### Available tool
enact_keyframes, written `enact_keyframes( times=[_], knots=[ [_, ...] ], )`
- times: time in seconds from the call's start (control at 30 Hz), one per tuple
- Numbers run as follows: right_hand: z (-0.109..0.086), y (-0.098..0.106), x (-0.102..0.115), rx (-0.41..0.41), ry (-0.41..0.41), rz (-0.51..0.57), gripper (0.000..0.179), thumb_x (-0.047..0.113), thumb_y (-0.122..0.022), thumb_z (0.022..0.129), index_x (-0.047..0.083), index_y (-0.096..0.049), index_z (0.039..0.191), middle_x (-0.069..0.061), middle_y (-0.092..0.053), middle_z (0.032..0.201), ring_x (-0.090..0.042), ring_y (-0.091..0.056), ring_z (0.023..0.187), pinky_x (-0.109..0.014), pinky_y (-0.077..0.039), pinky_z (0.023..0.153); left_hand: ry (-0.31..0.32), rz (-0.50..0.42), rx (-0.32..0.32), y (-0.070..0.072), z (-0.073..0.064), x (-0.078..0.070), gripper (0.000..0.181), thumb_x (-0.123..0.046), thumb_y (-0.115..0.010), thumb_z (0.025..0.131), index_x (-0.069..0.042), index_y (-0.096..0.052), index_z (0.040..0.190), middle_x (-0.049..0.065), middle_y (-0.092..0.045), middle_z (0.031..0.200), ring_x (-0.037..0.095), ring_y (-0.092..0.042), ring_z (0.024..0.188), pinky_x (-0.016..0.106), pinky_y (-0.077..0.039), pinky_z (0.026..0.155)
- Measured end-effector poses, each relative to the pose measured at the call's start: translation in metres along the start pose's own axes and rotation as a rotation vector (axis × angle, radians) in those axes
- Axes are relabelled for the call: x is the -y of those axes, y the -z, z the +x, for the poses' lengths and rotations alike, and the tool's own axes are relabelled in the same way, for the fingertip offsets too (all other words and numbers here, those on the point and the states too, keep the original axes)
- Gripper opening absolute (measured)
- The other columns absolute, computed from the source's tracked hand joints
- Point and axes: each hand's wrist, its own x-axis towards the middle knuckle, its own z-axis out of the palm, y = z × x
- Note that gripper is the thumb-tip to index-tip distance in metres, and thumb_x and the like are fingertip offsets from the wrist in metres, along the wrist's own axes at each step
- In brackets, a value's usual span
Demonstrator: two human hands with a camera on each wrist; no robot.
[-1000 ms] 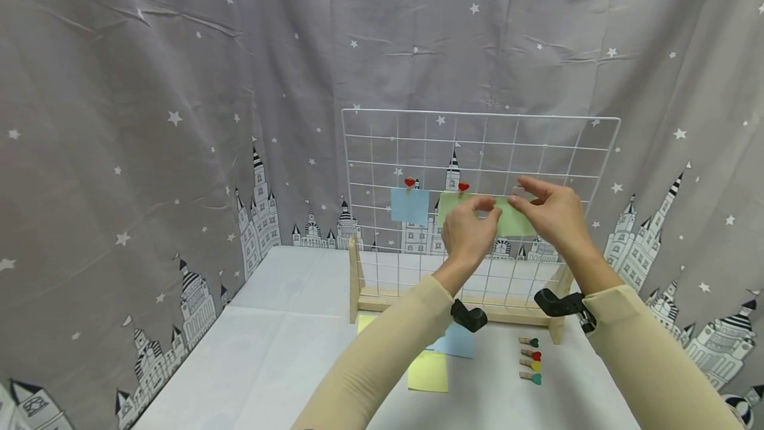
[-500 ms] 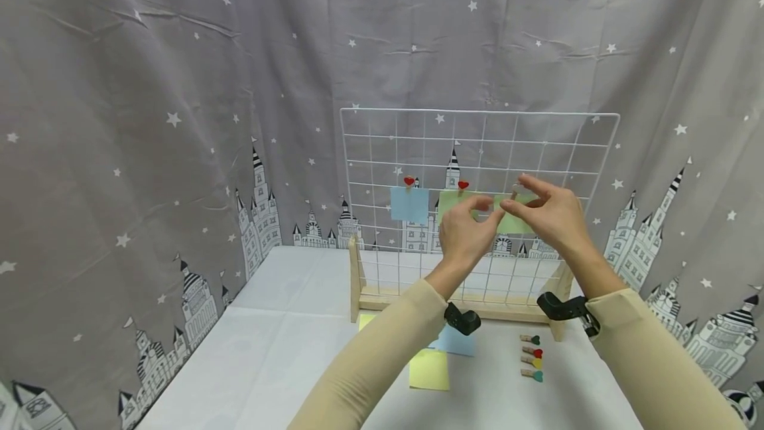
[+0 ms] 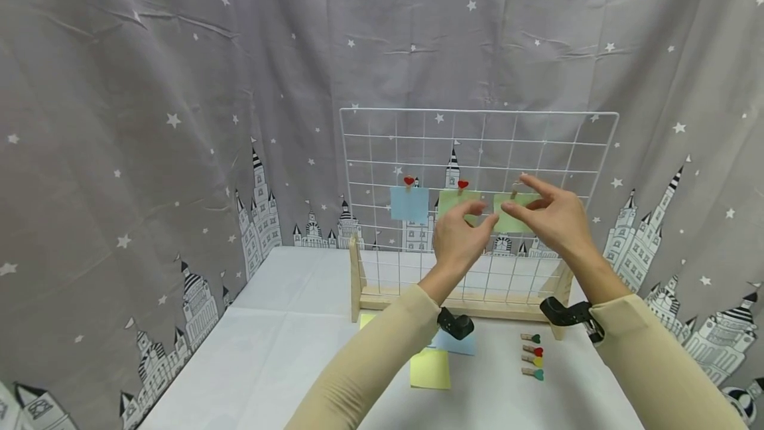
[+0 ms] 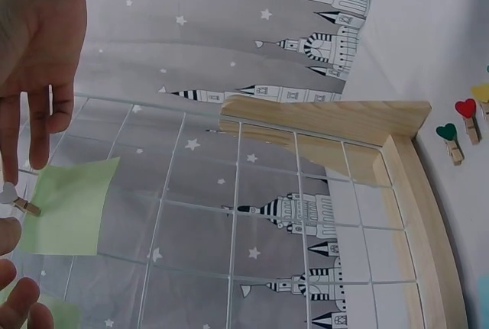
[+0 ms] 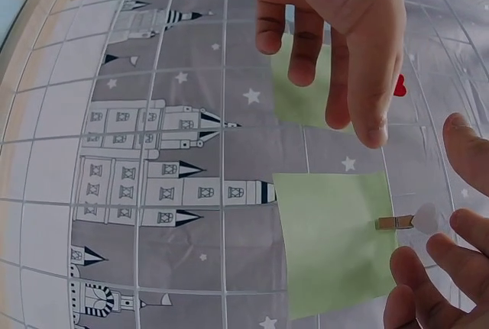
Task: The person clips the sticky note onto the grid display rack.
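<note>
Pale green note [image 5: 332, 246] pegged to the white wire grid [image 3: 477, 111]

Nearest, on the white-covered table [image 3: 280, 284], lies a yellow sticky note [image 3: 430, 370]. Just behind it is a light blue sheet [image 3: 458, 343], partly hidden by the left sleeve [image 3: 370, 357]. Four mini heart clothespins [image 3: 536, 362] lie in a column before the stand's right foot, dark green, red, yellow and teal from back to front.

The left hand [image 3: 459, 236] is near the middle of the grid, thumb and fingers parted in a loose curve, holding nothing. The right hand [image 3: 555, 221], nearer the grid's right edge, has thumb and forefinger spread about a wooden clothespin with a white heart [image 5: 425, 219]; whether a fingertip touches it I cannot tell.

That clothespin bites the top edge of the pale green note, a plain square sheet hanging nearly level, right of the grid's centre. Leftward hang a second green note [image 3: 453, 201] and, closest to the grid's left edge, a light blue note [image 3: 409, 204], each under a red heart clothespin [image 3: 408, 180]. A pale wooden stand [image 3: 507, 311] carries the grid's bottom edge. Behind falls a grey curtain [image 3: 179, 52] printed with stars and castles.
</note>
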Motion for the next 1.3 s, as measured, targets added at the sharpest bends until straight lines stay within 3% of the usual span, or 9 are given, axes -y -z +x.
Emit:
enact_keyframes(
  times=[0.47, 0.73, 0.93, 1.03, 1.3],
  knots=[
    [-0.008, -0.004, -0.009, -0.022, 0.025, 0.025, 0.076, 0.055, -0.074, 0.091, 0.025, -0.048, 0.155, -0.027, -0.069, 0.123, -0.040, -0.067, 0.106, -0.029, -0.049, 0.063, 0.016, 0.000, -0.010, 0.009, -0.009, 0.010, 0.028, -0.039, -0.079, 0.090, -0.026, -0.077, 0.114, -0.007, -0.077, 0.108, 0.001, -0.063, 0.075, 0.021, -0.047, 0.062],
    [-0.017, -0.008, -0.017, -0.057, 0.035, 0.023, 0.073, 0.051, -0.075, 0.091, 0.023, -0.049, 0.154, -0.025, -0.069, 0.122, -0.034, -0.066, 0.103, -0.024, -0.049, 0.062, 0.043, -0.023, 0.005, 0.022, -0.015, 0.018, 0.034, -0.042, -0.079, 0.090, -0.024, -0.076, 0.119, -0.005, -0.077, 0.115, 0.019, -0.070, 0.092, 0.025, -0.047, 0.067],
    [-0.023, -0.008, -0.026, -0.067, 0.032, 0.036, 0.071, 0.045, -0.076, 0.092, 0.021, -0.049, 0.154, -0.024, -0.071, 0.117, -0.029, -0.066, 0.098, -0.020, -0.049, 0.062, 0.069, 0.006, -0.019, 0.029, -0.015, 0.027, 0.034, -0.043, -0.079, 0.088, -0.026, -0.076, 0.118, -0.007, -0.076, 0.113, 0.014, -0.068, 0.090, 0.025, -0.047, 0.066],
    [-0.024, -0.009, -0.028, -0.070, 0.021, 0.038, 0.071, 0.045, -0.076, 0.092, 0.022, -0.049, 0.154, -0.025, -0.073, 0.110, -0.032, -0.065, 0.099, -0.020, -0.048, 0.062, 0.074, 0.002, -0.013, 0.032, -0.016, 0.030, 0.036, -0.044, -0.078, 0.089, -0.025, -0.076, 0.119, -0.004, -0.076, 0.115, 0.013, -0.066, 0.088, 0.026, -0.046, 0.067],
    [-0.027, -0.011, -0.033, -0.065, 0.011, 0.036, 0.072, 0.044, -0.076, 0.092, 0.022, -0.048, 0.155, -0.028, -0.071, 0.114, -0.039, -0.065, 0.106, -0.021, -0.046, 0.061, 0.098, -0.008, 0.002, 0.035, -0.022, 0.033, 0.037, -0.044, -0.078, 0.090, -0.026, -0.074, 0.121, -0.006, -0.074, 0.119, 0.011, -0.063, 0.092, 0.028, -0.047, 0.073]
  ],
)
